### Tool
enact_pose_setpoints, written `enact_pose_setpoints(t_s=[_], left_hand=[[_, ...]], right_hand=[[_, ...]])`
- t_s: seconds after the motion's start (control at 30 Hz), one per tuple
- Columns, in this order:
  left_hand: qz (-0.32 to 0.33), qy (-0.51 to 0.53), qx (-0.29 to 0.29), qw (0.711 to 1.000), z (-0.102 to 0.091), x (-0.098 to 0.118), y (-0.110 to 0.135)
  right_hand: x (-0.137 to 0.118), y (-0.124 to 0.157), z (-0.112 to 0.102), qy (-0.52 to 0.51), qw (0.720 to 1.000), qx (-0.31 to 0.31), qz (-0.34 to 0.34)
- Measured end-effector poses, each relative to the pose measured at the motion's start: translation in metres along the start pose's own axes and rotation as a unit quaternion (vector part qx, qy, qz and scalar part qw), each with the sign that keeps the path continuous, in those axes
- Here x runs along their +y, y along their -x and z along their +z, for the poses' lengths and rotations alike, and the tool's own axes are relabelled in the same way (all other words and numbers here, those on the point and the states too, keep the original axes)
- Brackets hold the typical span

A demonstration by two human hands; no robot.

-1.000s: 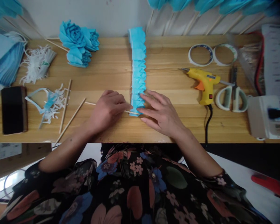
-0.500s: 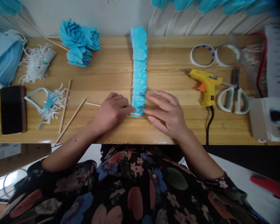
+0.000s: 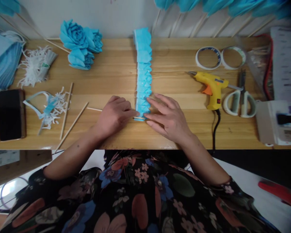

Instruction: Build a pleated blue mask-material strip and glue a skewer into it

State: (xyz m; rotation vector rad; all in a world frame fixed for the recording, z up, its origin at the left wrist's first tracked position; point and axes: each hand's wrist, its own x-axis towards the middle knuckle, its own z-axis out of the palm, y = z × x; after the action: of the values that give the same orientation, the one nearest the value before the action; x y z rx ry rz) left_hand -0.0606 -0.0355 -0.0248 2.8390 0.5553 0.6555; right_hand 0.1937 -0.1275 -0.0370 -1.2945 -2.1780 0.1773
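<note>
A long strip of frilled blue crepe paper (image 3: 144, 69) lies straight up the middle of the table. My left hand (image 3: 116, 113) is closed around a thin wooden stick (image 3: 95, 109). The stick's far tip lies across the near end of the strip, and the thumb and forefinger meet at the strip's left edge. My right hand (image 3: 168, 118) has its fingers spread, the fingertips touching the strip's right edge near that same end. The right hand grips nothing.
Blue paper flowers (image 3: 75, 35), a phone (image 3: 11, 115), and two loose sticks (image 3: 72, 124) are on the left. A yellow glue gun (image 3: 212, 84), scissors (image 3: 241, 97) and tape rolls (image 3: 208, 58) lie right. A white box (image 3: 269, 123) stands at the right edge.
My right hand has shifted slightly left, its fingertips a little further onto the strip's edge. The left hand keeps its hold on the stick. The whole view has slid slightly.
</note>
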Motion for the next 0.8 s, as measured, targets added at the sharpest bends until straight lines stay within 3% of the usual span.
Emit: enact_pose_setpoints(t_s=[0.13, 0.33, 0.57, 0.8], left_hand=[[0.007, 0.014, 0.013, 1.0, 0.0, 0.0, 0.0], [-0.008, 0.053, 0.04, 0.998, -0.001, -0.002, 0.003], [-0.013, 0.035, -0.013, 0.999, -0.001, -0.002, 0.003], [-0.093, 0.095, 0.029, 0.991, -0.014, 0.001, -0.001]], right_hand=[[0.004, 0.002, -0.005, -0.026, 0.999, 0.015, 0.012], [0.005, 0.003, -0.006, -0.032, 0.999, 0.011, -0.022], [0.0, 0.0, -0.002, -0.001, 1.0, -0.016, -0.026], [-0.003, -0.003, 0.003, 0.024, 0.999, -0.041, -0.01]])
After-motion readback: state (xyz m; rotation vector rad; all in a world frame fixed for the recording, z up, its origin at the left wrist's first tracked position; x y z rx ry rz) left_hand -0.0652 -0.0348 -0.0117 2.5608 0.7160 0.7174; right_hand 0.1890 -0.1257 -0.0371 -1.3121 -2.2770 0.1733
